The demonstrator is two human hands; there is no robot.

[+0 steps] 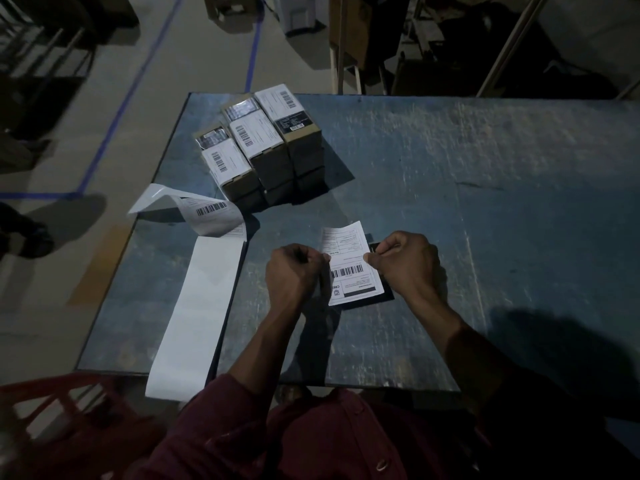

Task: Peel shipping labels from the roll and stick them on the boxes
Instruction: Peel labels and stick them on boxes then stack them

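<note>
A white shipping label (351, 263) with a barcode lies over a dark box (375, 298) near the middle of the blue table (450, 202). My left hand (294, 275) pinches the label's left edge. My right hand (405, 263) pinches its right edge. Only the box's dark right and near edges show under the label. A long strip of label backing (199, 313) runs along the table's left side and hangs over the near edge. Its far end curls up with a printed label (213, 211) on it.
A stack of labelled boxes (259, 147) stands at the table's far left corner. A red plastic chair (69, 417) is at the lower left. Blue tape lines (114, 123) mark the floor on the left. Dark furniture stands beyond the table.
</note>
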